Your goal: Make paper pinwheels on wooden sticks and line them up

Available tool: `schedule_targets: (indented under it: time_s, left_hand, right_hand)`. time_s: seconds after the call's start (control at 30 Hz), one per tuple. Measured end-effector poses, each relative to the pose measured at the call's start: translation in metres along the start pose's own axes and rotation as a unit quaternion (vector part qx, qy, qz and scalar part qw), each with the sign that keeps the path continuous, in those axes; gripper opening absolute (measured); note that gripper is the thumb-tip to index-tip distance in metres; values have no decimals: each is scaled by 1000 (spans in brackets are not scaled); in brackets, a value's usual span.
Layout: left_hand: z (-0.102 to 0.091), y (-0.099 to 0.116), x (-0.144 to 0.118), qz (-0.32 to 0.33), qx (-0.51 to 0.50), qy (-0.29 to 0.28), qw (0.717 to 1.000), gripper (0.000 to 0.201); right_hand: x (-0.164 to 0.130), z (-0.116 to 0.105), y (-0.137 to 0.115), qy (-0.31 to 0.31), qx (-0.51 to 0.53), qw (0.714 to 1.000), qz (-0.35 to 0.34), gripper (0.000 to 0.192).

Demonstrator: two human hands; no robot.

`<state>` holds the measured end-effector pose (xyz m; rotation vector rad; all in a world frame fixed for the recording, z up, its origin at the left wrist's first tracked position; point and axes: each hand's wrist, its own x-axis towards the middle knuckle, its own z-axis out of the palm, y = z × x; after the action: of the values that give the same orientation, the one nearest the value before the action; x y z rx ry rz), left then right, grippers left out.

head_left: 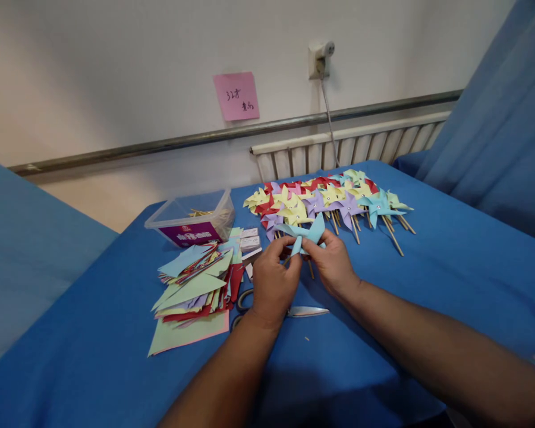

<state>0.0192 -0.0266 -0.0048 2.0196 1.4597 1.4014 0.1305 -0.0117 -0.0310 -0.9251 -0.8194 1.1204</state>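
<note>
Between my two hands is a light blue paper pinwheel, its blades folded in toward the middle. My left hand pinches it from the left, thumb near the centre. From the right, my right hand grips it, with the thumb also close to the centre. Whether a pin or stick is attached to it cannot be seen behind my fingers. Scissors lie on the table under my left wrist, which partly covers them. Just beyond my hands rest many finished pinwheels on wooden sticks, in yellow, purple, red and blue.
A stack of coloured paper lies to the left. Behind it stands a clear plastic box with thin sticks inside. Small white boxes sit beside the stack. A blue cloth covers the table, and a radiator runs along the wall.
</note>
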Motion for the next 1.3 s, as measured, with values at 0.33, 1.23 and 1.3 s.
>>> schedule_targets:
  time_s: [0.33, 1.23, 1.3]
  left_hand:
    - [-4, 8, -1, -54, -45, -47, 996, 24]
    - [-8, 6, 2, -86, -33, -44, 995, 22]
    - [-10, 5, 4, -94, -35, -58, 993, 25]
  right_hand:
    - [2, -3, -9, 10, -59, 998, -30, 24]
    - [0, -3, -7, -3, -83, 995, -47, 23]
    - [3, -5, -6, -5, -64, 997, -33, 23]
